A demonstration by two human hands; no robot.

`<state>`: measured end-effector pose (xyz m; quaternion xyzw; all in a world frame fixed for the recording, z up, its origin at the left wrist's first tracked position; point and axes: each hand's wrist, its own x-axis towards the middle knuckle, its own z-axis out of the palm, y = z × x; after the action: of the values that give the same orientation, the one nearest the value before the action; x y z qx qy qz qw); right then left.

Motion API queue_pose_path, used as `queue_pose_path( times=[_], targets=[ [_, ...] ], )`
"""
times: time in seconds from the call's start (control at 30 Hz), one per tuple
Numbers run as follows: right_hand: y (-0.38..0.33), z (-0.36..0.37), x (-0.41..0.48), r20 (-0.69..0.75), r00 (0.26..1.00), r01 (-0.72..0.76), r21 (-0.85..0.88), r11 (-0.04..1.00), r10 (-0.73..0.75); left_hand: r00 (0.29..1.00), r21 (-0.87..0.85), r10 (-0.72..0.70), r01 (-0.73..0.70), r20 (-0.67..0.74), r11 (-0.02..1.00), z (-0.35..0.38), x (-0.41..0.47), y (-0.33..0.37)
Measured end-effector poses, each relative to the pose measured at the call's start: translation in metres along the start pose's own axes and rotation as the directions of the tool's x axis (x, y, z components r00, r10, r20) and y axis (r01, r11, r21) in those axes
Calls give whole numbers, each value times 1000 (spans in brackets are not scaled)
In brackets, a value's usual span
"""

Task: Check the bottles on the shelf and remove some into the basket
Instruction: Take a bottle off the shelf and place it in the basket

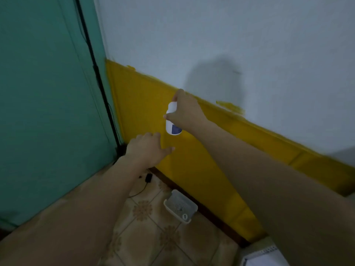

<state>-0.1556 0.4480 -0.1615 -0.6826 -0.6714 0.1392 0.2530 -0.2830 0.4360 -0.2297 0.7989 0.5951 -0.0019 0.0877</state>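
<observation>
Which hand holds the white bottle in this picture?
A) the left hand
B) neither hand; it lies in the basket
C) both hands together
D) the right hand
D: the right hand grips the bottle near its top in front of the yellow wall, while the left hand is open below it and touches nothing; the basket stands on the floor underneath.

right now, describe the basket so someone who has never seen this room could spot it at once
Find the yellow band low on the white wall and follow it down to the patterned tiled floor. The basket sits there at the wall's foot. It is the only pale, rectangular, open-topped tub; the black plug nearby is small and dark.
</observation>
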Motion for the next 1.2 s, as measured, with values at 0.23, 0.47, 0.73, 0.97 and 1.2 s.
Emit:
queue_pose_path(
  times=[0.23, 0.47, 0.73, 0.97, 1.2],
  targets=[
    [72, 67, 50, 38, 977, -211, 13, 977, 211, 994, 24, 110, -110, -23, 994, 77, 92, -13],
    [176, 172, 69, 78, 937, -343, 34, 939, 340, 976, 7, 217, -217, 35, 976, 200, 142, -14],
    [330, 370, 56, 139, 890, -449, 95, 888, 435, 950, -35, 253, -251, 184, 967, 410, 191, -46],
    [463, 570, 25, 194, 838, -532, 83, 843, 510, 930, -33, 246, -247, 274, 969, 607, 218, -69],
    [552, 687, -16, 238, 807, -562, 27, 827, 541, 882, -83, 226, -211, 412, 974, 751, 203, -86]
  ],
)
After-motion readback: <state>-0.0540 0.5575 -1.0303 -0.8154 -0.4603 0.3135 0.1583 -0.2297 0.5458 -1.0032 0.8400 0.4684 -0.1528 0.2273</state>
